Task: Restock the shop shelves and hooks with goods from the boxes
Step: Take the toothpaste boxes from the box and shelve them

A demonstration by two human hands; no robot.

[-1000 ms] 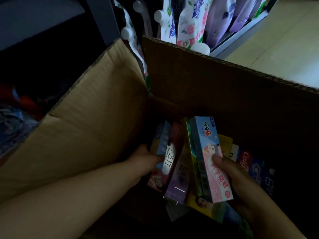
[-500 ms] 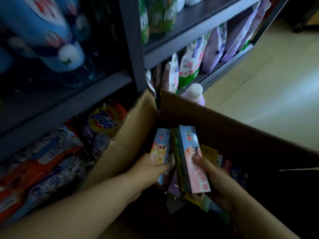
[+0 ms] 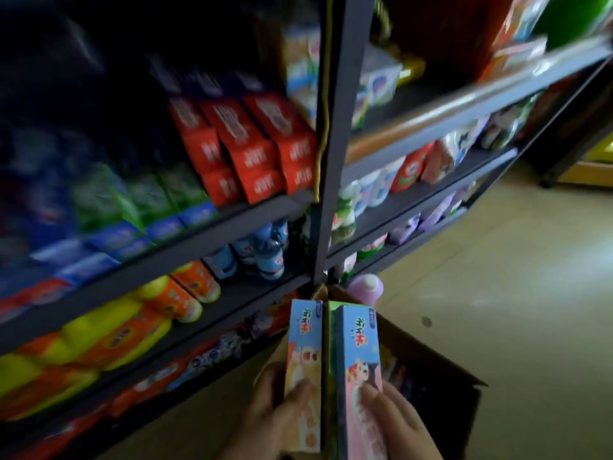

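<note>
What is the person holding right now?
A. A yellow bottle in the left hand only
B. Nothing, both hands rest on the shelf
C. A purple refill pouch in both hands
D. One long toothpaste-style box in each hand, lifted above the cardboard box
D: the left hand grips a blue and cream box, the right hand a blue and pink box, both upright over the cardboard box.
</note>
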